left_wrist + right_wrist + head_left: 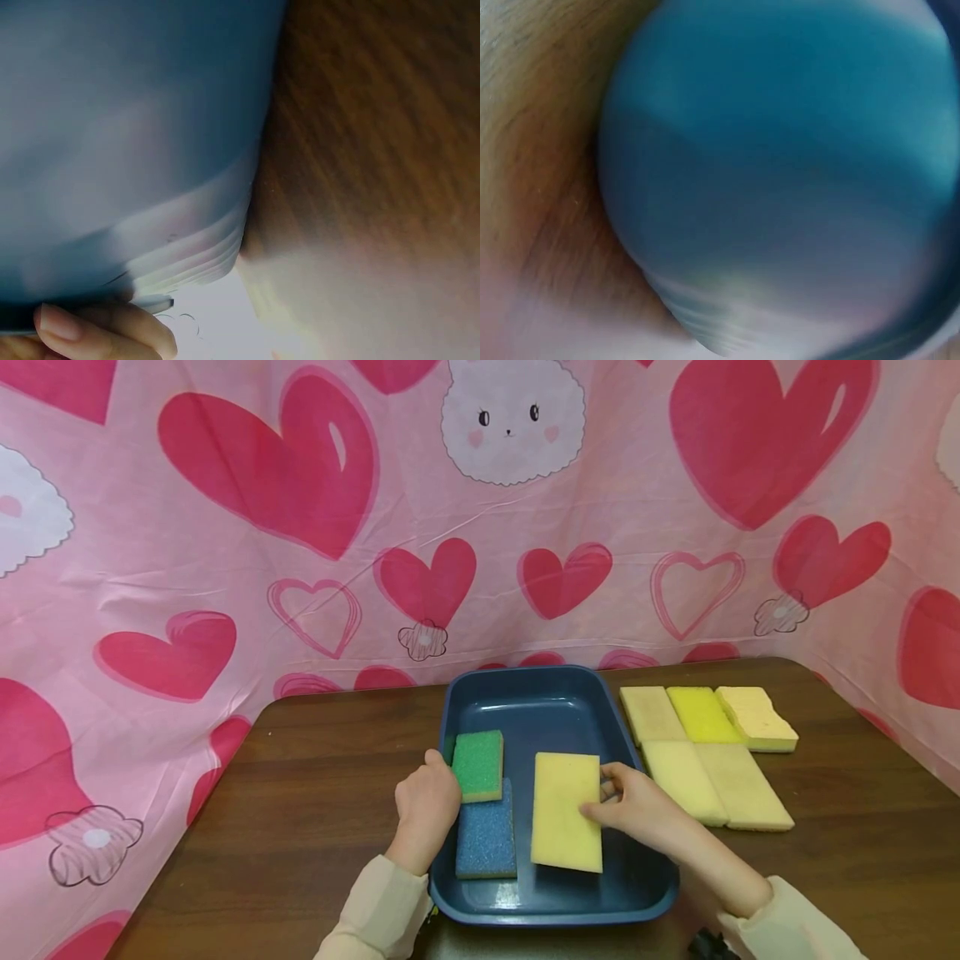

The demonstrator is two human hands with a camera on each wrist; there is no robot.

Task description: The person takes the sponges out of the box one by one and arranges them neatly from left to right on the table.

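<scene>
A dark blue tray [555,893] sits on the table in the head view. My left hand [426,806] is at its left rim, with curled fingers [105,330] on the rim in the left wrist view. Beside that hand, inside the tray, a green sponge [477,764] overlaps the far end of a blue sponge [486,835]. My right hand [637,802] pinches a pale yellow sponge [562,810] by its right edge, thumb on the face towards me. This sponge is over the tray's right half. The right wrist view shows mostly the tray's side [765,187].
Several yellow and cream sponges [712,718] lie in two rows on the brown wooden table [330,777], right of the tray. Behind the table hangs a pink cloth [480,510] with hearts. A small black object [711,945] shows at the lower edge.
</scene>
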